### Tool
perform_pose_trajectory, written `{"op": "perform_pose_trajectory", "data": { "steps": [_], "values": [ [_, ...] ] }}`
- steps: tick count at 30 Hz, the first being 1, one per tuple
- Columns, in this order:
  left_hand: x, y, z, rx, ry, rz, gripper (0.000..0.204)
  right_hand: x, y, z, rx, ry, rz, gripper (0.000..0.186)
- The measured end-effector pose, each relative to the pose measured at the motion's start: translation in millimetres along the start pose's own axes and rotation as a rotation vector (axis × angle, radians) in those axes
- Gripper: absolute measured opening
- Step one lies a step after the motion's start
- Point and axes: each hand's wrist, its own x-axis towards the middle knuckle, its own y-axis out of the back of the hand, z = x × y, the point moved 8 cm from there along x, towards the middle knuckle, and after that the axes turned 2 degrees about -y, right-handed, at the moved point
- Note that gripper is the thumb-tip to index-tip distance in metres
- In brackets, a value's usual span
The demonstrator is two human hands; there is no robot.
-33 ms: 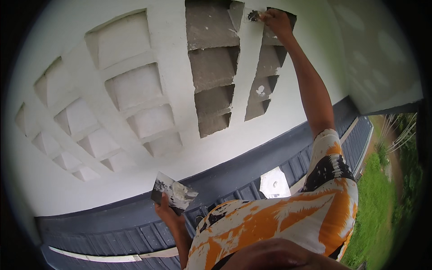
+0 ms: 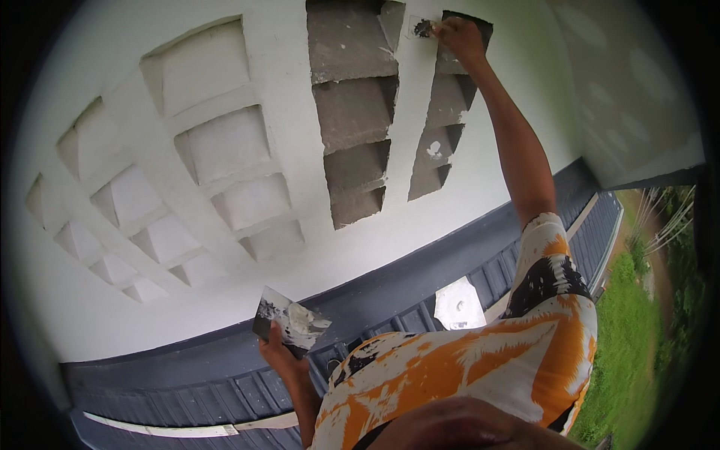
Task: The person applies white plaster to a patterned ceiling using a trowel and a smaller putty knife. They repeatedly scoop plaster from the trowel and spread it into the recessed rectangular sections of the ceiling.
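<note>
My right hand [image 2: 461, 41] is raised to the upper wall, closed around a small putty knife [image 2: 424, 28]. The knife's smeared blade lies at the white strip between two columns of grey recesses [image 2: 356, 109]; its handle is mostly hidden in my fingers. Low in front of me, my left hand [image 2: 281, 356] grips a flat square plate [image 2: 265, 321] by its near edge, thumb on top. On that plate sits a lump of white putty [image 2: 306, 321], with dark smears beside it. Some grey recess edges look ragged, and one recess bears a white dab [image 2: 433, 148].
White recesses [image 2: 223, 142] fill the wall's left part. Below runs a dark ledge [image 2: 217, 341] and ribbed dark roofing [image 2: 202, 401]. A white sheet [image 2: 459, 304] with a blob on it lies on the roofing. Grass [image 2: 626, 352] shows beyond the roof edge at right.
The view has shifted very slightly. Both hands keep nearly the same places, with the same tools in them.
</note>
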Motion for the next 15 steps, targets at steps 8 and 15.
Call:
{"op": "perform_pose_trajectory", "data": {
  "steps": [8,15],
  "values": [
    [6,-15,2,-0.04,-0.031,-0.035,0.029,-30,2,-32,0.847,-0.212,-0.007,0.016],
    [-7,-34,-3,-0.04,-0.014,-0.026,0.031,-117,-64,25,0.881,-0.468,0.02,0.018]
  ]
}}
